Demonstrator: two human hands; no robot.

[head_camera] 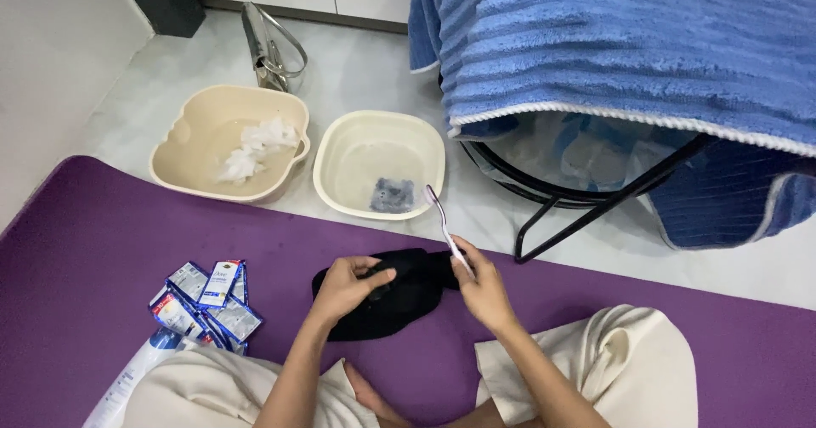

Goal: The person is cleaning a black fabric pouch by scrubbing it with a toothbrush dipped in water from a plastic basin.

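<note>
A black cloth item (pixel 399 296) lies on the purple mat (pixel 102 249) in front of my crossed legs. My left hand (pixel 347 285) presses down on its left part, fingers curled over the fabric. My right hand (pixel 483 285) rests at the cloth's right end and grips a toothbrush (pixel 444 224), white and purple, whose head points up and away toward the basins.
Two cream basins stand on the white floor beyond the mat: the left one (pixel 191 169) holds a white cloth, the right one (pixel 425 152) water and a small grey cloth. Blue sachets (pixel 208 300) lie at left. A blue towel (pixel 629 45) drapes a black-framed rack at right.
</note>
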